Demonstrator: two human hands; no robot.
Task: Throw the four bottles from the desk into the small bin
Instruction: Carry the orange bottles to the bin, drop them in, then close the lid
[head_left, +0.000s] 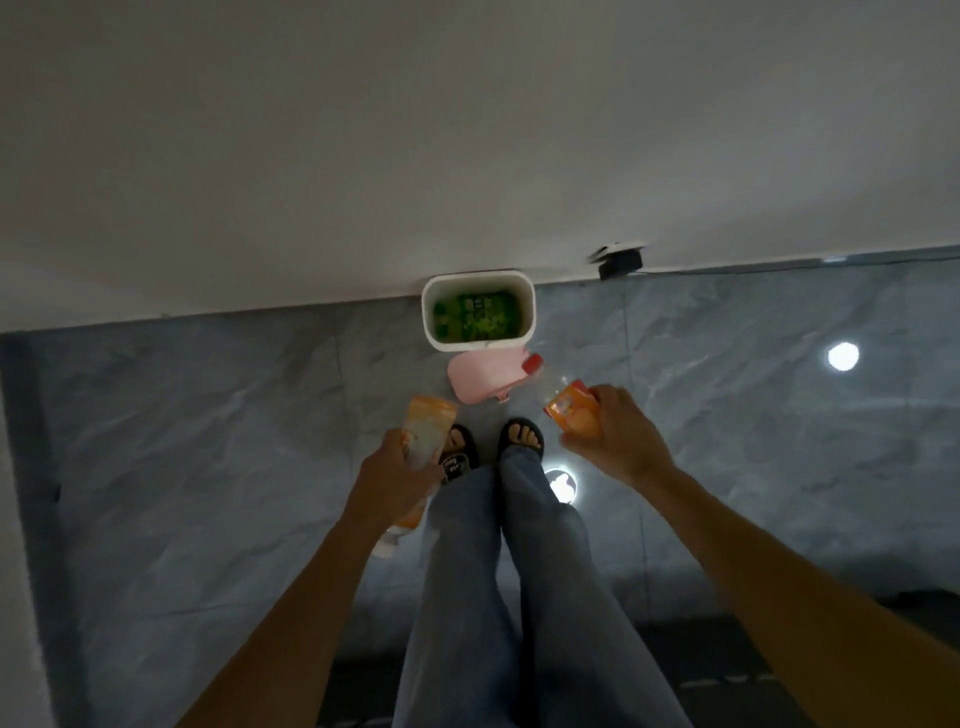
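Two orange-labelled bottles are carried to the open bin, one in each hand.

Both hands are closed around their loads: the left hand (387, 470) wraps the middle of one bottle (426, 434), base forward, its neck trailing below the wrist, while the right hand (613, 434) grips the other bottle (569, 408) by its body, red cap aimed toward the small bin (431, 332). That white bin stands against the wall, green-labelled items already inside. Its pink lid (478, 382) lies on the floor just in front, probably set aside to leave the mouth clear for dropping.
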